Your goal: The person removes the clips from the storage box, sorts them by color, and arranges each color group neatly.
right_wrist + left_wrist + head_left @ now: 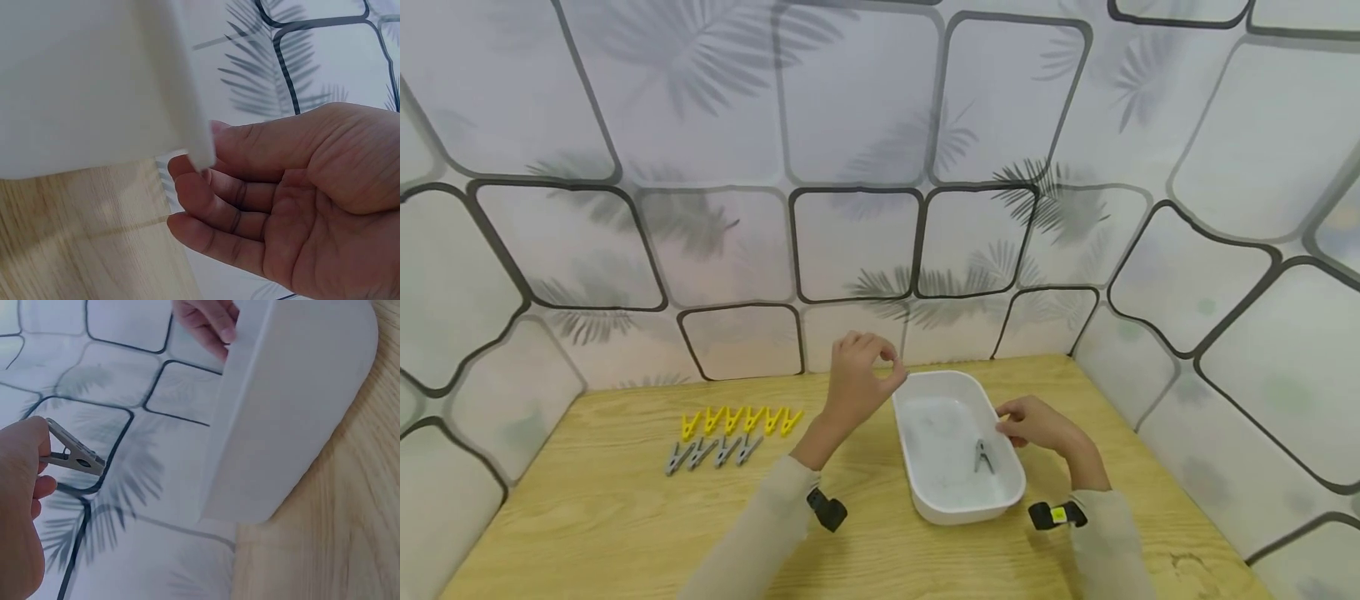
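My left hand (857, 385) is raised by the left far corner of a white plastic tub (958, 515). In the left wrist view its thumb and finger pinch a grey clothespin (80, 456) by the handle ends; the head view hides this clothespin. My right hand (1043, 427) grips the tub's right rim, thumb on one side and curled fingers (200, 190) beneath the edge. Inside the tub lies another grey clothespin (982, 457), toward the right near end.
On the left of the wooden table (610, 517) lies a row of several yellow clothespins (752, 419), with a row of several grey clothespins (726, 451) in front of it. A patterned wall covering (857, 246) rises behind and on both sides.
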The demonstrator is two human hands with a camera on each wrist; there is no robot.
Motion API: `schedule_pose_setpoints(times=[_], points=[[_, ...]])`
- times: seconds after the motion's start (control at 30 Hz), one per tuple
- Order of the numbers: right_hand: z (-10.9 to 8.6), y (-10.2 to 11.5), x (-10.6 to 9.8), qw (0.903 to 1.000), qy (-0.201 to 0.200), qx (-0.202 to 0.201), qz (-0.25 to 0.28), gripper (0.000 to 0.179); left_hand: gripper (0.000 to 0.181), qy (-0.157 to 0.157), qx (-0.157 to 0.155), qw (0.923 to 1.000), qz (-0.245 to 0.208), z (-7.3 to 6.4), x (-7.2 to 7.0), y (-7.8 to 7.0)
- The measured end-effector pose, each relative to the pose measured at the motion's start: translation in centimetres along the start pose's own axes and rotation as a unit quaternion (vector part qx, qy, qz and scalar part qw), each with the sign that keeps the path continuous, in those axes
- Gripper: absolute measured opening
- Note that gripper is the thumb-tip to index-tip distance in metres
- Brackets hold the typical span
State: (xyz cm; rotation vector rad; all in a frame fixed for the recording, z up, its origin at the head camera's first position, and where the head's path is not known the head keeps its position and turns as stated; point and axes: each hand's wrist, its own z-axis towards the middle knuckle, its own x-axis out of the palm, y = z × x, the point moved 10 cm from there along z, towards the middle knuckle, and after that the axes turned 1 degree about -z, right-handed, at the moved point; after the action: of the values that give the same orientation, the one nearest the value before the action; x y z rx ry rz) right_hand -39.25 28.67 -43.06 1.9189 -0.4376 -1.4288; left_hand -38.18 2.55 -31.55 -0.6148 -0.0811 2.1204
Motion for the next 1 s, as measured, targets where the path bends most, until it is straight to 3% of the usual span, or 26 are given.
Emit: schedule_pose_setpoints(times=[0.27, 0.5, 0.63, 0.77, 1.0], points=[[-0.2, -0.1, 0.0, 0.9999, 0.006, 0.013, -0.01, 0.035, 0.012, -0.004, -0.032, 0.9988, 0.038, -0.9, -4.6, 2.7], [0.1, -0.2, 0.0, 0.9998, 0.009, 0.015, -0.009, 0.036, 0.012, 0.003, -0.08, 0.994, 0.074, -2.7, -9.1, 6.2], [0.1, -0.2, 0.0, 0.9998, 0.012, 0.008, -0.01, 0.036, 0.012, 0.023, -0.122, 0.9877, 0.094, -3.9, -10.7, 7.8], [0.0, -0.2, -0.1, 0.9998, 0.012, 0.007, -0.011, 0.035, 0.014, 0.077, -0.176, 0.974, 0.121, -5.4, -11.1, 9.1], [0.0, 0.0, 0.1, 0.9999, 0.015, 0.002, -0.005, 0.036, 0.021, 0.159, -0.263, 0.939, 0.155, -8.3, -11.0, 11.3]])
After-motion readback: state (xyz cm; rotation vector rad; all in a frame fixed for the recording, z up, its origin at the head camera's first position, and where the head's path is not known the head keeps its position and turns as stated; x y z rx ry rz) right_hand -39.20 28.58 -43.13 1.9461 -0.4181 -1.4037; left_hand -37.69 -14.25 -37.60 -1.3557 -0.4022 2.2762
